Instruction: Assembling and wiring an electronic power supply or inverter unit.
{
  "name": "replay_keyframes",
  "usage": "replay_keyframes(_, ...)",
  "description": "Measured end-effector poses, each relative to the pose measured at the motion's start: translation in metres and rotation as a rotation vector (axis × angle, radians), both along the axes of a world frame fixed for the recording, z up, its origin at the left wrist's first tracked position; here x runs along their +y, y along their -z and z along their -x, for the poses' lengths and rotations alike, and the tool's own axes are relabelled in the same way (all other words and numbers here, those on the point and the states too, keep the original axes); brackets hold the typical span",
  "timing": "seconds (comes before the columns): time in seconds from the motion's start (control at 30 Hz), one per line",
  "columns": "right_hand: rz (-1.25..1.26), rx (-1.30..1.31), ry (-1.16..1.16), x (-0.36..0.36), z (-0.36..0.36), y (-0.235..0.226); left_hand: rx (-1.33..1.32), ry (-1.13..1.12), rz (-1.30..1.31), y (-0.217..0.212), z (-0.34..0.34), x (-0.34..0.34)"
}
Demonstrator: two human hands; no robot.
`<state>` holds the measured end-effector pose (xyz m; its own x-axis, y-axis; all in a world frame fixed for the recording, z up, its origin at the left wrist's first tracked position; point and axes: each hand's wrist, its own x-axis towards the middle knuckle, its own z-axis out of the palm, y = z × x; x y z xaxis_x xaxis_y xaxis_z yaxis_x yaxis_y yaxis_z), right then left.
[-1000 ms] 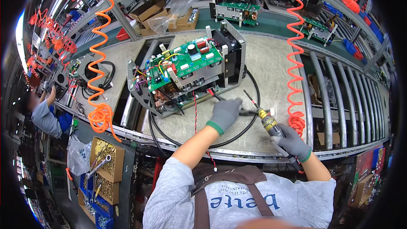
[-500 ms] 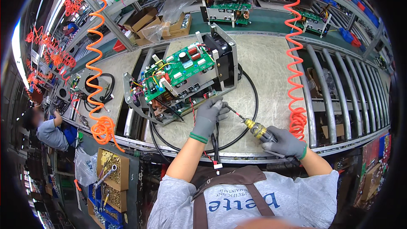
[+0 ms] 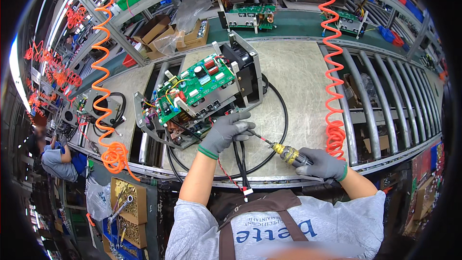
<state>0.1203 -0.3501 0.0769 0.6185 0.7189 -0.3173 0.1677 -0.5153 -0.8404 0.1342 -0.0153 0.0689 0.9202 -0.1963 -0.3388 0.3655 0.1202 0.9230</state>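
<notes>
My left grip [image 3: 226, 132] steadies the black cables [image 3: 239, 156] at the chassis [image 3: 202, 98] | right grip [image 3: 320, 163] wraps the screwdriver [image 3: 281, 150] | best kept square, tip seated.

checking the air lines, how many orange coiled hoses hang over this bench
2 in clear view. One orange coiled hose hangs at the left, ending in a bunch by the bench edge. The other coiled hose hangs at the right, over the rollers. Further orange coils far left and top right may add more.
</notes>
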Motion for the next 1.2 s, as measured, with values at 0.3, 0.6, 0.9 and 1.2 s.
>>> replay_keyframes(0.3,0.067,0.042,0.031,0.004,-0.001,0.000,0.023,-0.187,0.137,0.020,-0.001,-0.011)
replay_keyframes(0.6,-0.014,0.155,0.113,0.006,-0.002,0.006,-0.068,-0.227,0.017,0.018,-0.008,-0.020)
replay_keyframes(0.9,-0.082,0.306,0.303,0.024,-0.011,0.035,-0.077,-0.426,-0.061,0.064,-0.020,-0.053)
replay_keyframes(1.2,-0.099,0.224,0.288,0.040,-0.026,0.061,-0.104,-0.432,-0.499,0.084,-0.049,-0.045)
